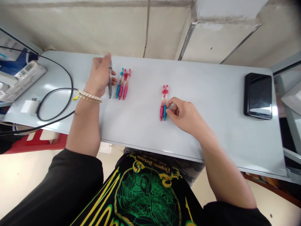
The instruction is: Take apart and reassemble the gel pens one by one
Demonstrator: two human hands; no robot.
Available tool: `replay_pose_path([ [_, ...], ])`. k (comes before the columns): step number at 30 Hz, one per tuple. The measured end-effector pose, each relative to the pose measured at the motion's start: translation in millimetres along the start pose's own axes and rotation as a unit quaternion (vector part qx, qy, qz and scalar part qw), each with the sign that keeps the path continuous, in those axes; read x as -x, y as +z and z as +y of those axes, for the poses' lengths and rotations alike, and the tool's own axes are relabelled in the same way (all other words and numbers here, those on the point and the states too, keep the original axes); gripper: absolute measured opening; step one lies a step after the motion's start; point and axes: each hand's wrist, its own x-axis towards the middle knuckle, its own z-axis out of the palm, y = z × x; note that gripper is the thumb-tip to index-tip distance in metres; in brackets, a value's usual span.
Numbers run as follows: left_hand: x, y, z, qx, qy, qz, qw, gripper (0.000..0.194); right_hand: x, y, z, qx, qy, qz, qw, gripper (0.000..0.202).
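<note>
My left hand (101, 75), blurred by motion, is closed on a dark grey pen (110, 82), held roughly upright in the picture over the left part of the table. Just right of it lie a blue pen (118, 89) and two pink pens (125, 91), side by side. Nearer the middle, another pink pen (161, 111) lies against a second blue pen (165, 113). My right hand (182, 114) has its fingers curled, thumb and index tips at the right side of this blue pen. These pens have clear upper barrels with coloured grips and clips.
The pale table (211, 91) runs along a wall. A black device with a glossy top (258, 95) lies at the right end. At the left are a white charger plug (29, 106), a looped black cable (68, 73) and a white power strip (25, 78).
</note>
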Motion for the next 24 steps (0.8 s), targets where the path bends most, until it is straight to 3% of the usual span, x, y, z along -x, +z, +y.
replay_pose_path([
  [4, -1.5, 2.8, -16.4, -0.079, 0.056, 0.002, 0.995, 0.063, 1.4, -1.3, -2.5, 0.012, 0.003, -0.013, 1.0, 0.02],
  [9, 7.9, -6.6, -14.7, -0.159, 0.118, 0.004, 0.98, 0.047, 1.1, -1.9, -2.5, 0.019, -0.026, -0.023, 0.999, 0.037],
  [11, 16.8, -7.9, -12.4, -0.16, 0.127, 0.009, 0.979, 0.048, 0.5, -2.1, -1.8, 0.029, -0.036, -0.028, 0.999, 0.032],
  [14, 39.8, -3.0, -8.1, -0.13, 0.192, -0.001, 0.973, 0.05, -0.1, -1.9, 0.2, 0.046, -0.039, -0.034, 0.998, 0.014],
  [17, 69.8, 11.6, -4.4, -0.072, 0.26, -0.062, 0.961, 0.039, 1.4, -1.2, 3.3, 0.071, -0.04, -0.023, 0.996, 0.012],
  [20, 96.0, 33.3, -5.8, -0.036, 0.287, -0.135, 0.948, 0.026, 8.1, -1.3, 7.1, 0.079, -0.016, 0.018, 0.997, 0.014],
  [22, 109.4, 48.0, -8.7, -0.014, 0.256, -0.208, 0.944, 0.025, 16.6, -1.4, 9.0, 0.015, 0.003, 0.066, 0.998, 0.014],
  [24, 120.9, 59.5, -10.9, 0.051, 0.173, -0.277, 0.944, 0.035, 27.7, -0.5, 8.8, -0.103, 0.01, 0.113, 0.988, 0.016],
])
